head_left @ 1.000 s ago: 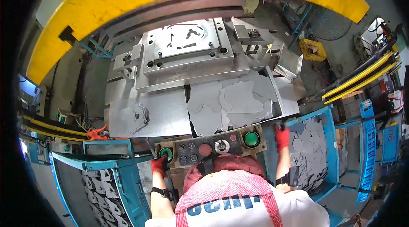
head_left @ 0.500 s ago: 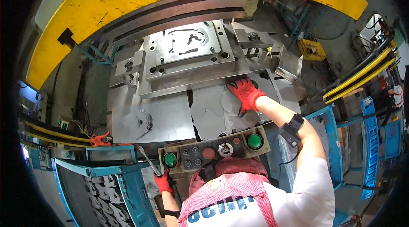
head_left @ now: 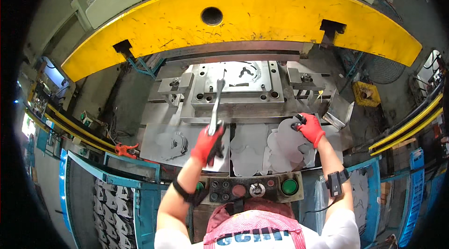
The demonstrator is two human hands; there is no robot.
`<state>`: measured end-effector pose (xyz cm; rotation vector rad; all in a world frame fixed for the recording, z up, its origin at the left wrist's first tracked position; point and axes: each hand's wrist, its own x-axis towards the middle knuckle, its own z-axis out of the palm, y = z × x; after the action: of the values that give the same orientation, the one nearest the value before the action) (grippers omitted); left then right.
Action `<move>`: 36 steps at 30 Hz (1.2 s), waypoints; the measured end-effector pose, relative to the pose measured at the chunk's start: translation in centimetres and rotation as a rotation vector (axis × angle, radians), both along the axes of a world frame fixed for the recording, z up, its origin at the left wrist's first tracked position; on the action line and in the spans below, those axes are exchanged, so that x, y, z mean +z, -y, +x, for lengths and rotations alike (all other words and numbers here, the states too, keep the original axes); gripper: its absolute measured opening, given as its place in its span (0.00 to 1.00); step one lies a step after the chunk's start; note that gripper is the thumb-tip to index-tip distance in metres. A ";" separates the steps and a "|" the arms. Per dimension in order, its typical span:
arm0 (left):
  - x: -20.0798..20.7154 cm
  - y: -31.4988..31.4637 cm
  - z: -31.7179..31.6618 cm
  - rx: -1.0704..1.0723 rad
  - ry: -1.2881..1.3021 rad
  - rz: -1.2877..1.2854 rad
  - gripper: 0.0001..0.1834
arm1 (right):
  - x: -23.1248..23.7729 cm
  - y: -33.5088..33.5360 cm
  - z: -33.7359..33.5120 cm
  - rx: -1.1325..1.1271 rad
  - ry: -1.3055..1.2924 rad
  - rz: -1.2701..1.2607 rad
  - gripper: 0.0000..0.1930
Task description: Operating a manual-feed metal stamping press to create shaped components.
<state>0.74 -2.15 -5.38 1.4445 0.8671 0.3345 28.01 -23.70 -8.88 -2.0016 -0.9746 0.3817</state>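
My left hand (head_left: 206,146), in a red and black glove, is closed round a long silver metal hand tool (head_left: 216,108). The tool's far end reaches over the flat face of the steel die (head_left: 234,107); blur hides its exact shape. On the right, my gloved right hand (head_left: 310,130) pinches the upper right edge of a grey sheet-metal blank (head_left: 286,141) with a rounded outline. That blank overlaps several similar loose blanks (head_left: 248,155) on the table. Left of them lies a smooth metal plate (head_left: 154,144) bearing a dark, curved part (head_left: 177,143).
A yellow press beam (head_left: 262,10) spans above the die. Along the near edge runs a control panel (head_left: 238,190) with a green button (head_left: 289,186). A blue bin (head_left: 100,179) of stamped parts stands left, a yellow basket (head_left: 366,93) far right. Red-handled pliers (head_left: 126,150) lie left.
My left hand has risen from beside the control panel, swinging the metal tool up over the die. The right hand has gone from lying on the blanks to gripping one. The view has shifted.
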 end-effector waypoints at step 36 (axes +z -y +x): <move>-19.6 -4.5 -25.0 0.249 0.245 -0.981 0.17 | -5.8 6.1 -6.8 -0.341 -0.059 0.495 0.19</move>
<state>-24.28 2.39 -24.97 0.3808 0.8298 0.2092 21.18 -29.75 -14.66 -1.6469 -0.5999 0.0057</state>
